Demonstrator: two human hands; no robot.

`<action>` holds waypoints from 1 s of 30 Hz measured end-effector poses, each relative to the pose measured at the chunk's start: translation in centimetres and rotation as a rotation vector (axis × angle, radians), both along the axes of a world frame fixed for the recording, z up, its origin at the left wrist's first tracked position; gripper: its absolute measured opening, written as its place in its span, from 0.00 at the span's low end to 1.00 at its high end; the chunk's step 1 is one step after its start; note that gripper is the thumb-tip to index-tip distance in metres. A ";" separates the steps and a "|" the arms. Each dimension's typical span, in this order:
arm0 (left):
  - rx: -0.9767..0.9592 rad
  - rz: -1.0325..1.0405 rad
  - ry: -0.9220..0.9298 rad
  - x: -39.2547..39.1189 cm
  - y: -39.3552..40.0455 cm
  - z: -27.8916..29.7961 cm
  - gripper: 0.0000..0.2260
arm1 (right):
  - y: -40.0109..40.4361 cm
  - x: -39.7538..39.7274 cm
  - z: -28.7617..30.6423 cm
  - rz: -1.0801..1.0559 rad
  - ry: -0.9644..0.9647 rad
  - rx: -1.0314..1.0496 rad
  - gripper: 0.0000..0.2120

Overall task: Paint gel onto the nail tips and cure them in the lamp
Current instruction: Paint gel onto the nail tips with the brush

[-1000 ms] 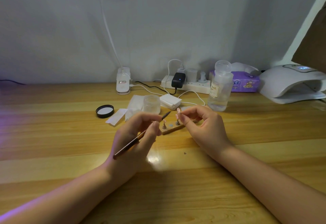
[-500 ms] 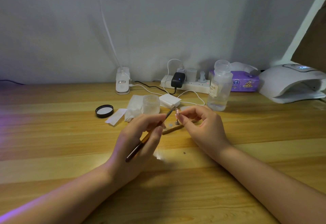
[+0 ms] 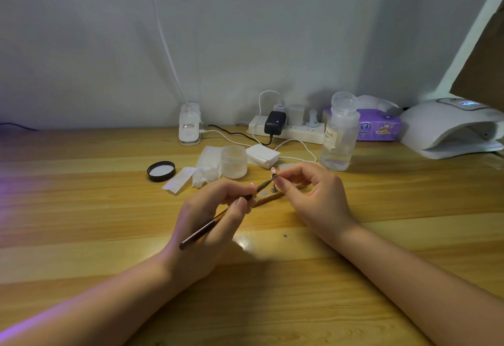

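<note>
My left hand [image 3: 215, 217] grips a thin dark brush [image 3: 207, 229], held like a pen with its bristle end pointing up and right. The brush tip touches a small pinkish nail tip [image 3: 273, 171] that my right hand [image 3: 313, 198] pinches between thumb and forefinger above the table. Under both hands lies a wooden holder strip [image 3: 268, 198] with a metal stand [image 3: 273, 189] on it. An open frosted gel jar [image 3: 234, 161] stands just behind the hands. The white curing lamp [image 3: 450, 127] sits at the far right, its opening facing left.
A black jar lid [image 3: 161, 171] and white wipes [image 3: 208, 165] lie left of the jar. A clear liquid bottle [image 3: 339, 133], a power strip [image 3: 289, 128] with cables, a purple tissue pack [image 3: 379, 126] and a white clip lamp base [image 3: 189, 124] line the back of the wooden table [image 3: 272, 291].
My left hand has shifted right and tilted the brush, bringing its tip onto the nail tip. The right hand has stayed nearly still, holding the nail tip.
</note>
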State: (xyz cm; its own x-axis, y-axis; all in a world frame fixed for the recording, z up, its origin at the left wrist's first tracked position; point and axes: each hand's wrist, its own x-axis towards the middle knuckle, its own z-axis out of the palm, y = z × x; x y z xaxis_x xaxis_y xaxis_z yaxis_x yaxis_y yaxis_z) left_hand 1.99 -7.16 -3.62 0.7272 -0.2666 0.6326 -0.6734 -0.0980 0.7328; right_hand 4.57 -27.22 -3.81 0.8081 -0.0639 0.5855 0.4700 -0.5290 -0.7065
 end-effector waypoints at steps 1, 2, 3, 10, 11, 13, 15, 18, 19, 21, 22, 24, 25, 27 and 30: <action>-0.021 -0.009 0.013 0.0 0.0 0.0 0.10 | 0.0 0.0 0.0 0.005 -0.001 0.003 0.06; -0.037 -0.011 0.019 0.0 0.1 0.0 0.10 | 0.1 0.0 0.0 0.008 -0.004 0.008 0.04; -0.046 -0.007 0.017 0.0 0.1 0.0 0.10 | 0.1 0.0 0.0 0.009 -0.005 0.016 0.03; -0.037 -0.008 0.060 0.3 -0.1 -0.1 0.12 | 0.0 0.0 0.0 0.006 0.014 -0.001 0.02; -0.044 -0.020 0.070 0.2 0.0 0.0 0.11 | 0.0 0.0 0.0 0.003 0.020 -0.001 0.03; -0.066 -0.044 0.084 0.2 0.0 0.0 0.10 | 0.0 0.0 0.0 -0.003 0.031 0.008 0.04; -0.088 -0.041 0.082 0.1 0.0 0.0 0.10 | 0.0 0.0 0.0 0.001 0.041 0.024 0.02; -0.098 0.012 0.059 0.1 -0.3 0.1 0.11 | 0.0 -0.1 0.1 0.006 0.051 0.056 0.01; -0.083 0.039 0.041 0.2 -0.3 0.1 0.11 | 0.1 -0.1 0.1 0.003 0.054 0.076 0.00; -0.009 0.097 -0.014 0.4 -0.2 0.2 0.08 | 0.1 -0.2 0.2 -0.006 0.060 0.103 0.01; 0.046 0.124 -0.037 0.5 -0.1 0.2 0.07 | 0.2 -0.2 0.2 -0.007 0.066 0.112 0.02; 0.151 0.168 -0.055 0.8 0.0 0.1 0.09 | 0.2 -0.3 0.3 -0.001 0.076 0.127 0.03; 0.196 0.185 -0.043 0.8 0.1 0.0 0.10 | 0.2 -0.3 0.4 0.004 0.077 0.129 0.03; 0.270 0.188 0.017 0.9 0.1 -0.1 0.14 | 0.1 -0.4 0.4 0.018 0.077 0.113 0.03; 0.338 0.159 0.079 1.1 0.2 -0.5 0.18 | 0.2 -0.3 0.4 0.044 0.090 0.094 0.03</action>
State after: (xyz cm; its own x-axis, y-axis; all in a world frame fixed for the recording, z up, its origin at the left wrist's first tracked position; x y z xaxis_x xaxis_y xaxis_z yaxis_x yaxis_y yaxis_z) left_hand 3.07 -7.00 -4.09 0.8193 -0.3304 0.4685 -0.5729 -0.4419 0.6902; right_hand 4.23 -27.01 -3.41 0.8605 -0.0786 0.5033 0.4233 -0.4391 -0.7925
